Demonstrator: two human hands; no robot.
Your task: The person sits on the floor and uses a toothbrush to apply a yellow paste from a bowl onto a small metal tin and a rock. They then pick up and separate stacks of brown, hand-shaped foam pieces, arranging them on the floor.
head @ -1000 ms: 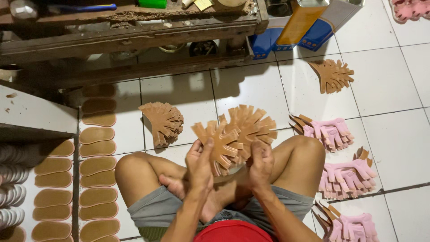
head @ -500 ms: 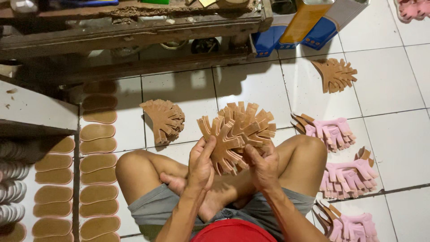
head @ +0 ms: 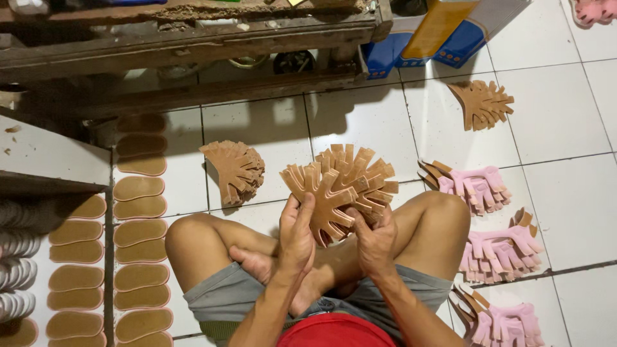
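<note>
I sit cross-legged on a white tiled floor. Both hands hold a fanned bundle of tan sandal-strap pieces (head: 344, 189) above my lap. My left hand (head: 296, 232) grips the front piece at its base, thumb along it. My right hand (head: 375, 239) clasps the bundle's stem from the right. A second tan bundle (head: 235, 169) lies on the tiles just left of my hands.
Another tan bundle (head: 483, 104) lies far right. Pink strap bundles (head: 472, 186) (head: 500, 247) (head: 501, 321) sit beside my right knee. Rows of tan insoles (head: 138, 231) cover the floor at left. A wooden bench (head: 193, 38) and a blue and yellow box (head: 437, 32) stand ahead.
The two parts of the bundle have been brought together into one fan. My hands have closed in around its stem and the bundle sits slightly more upright.
</note>
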